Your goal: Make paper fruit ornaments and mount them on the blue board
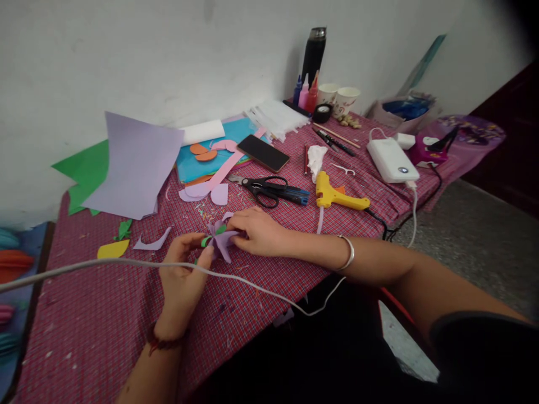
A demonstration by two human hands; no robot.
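Note:
Between my two hands, low over the checked tablecloth, is a purple paper flower [222, 241] with green paper pieces at its centre and side. My left hand [185, 272] pinches its left side, thumb and fingers closed around the green part. The fingers of my right hand [256, 230] close on a purple petal from the right. Purple scraps and a purple paper offcut [154, 240] lie left of and behind the flower. Beyond my right hand rest black-handled scissors [263, 188] and a yellow glue gun [337, 193].
A white cable [252, 284] runs across the front, over my left wrist area. Purple sheets [135, 163] and green paper [86, 174] lean by the wall. A phone [263, 152], a white power bank [391, 161], paper cups [346, 101], glue bottles [304, 95] and a black flask [314, 53] stand farther back.

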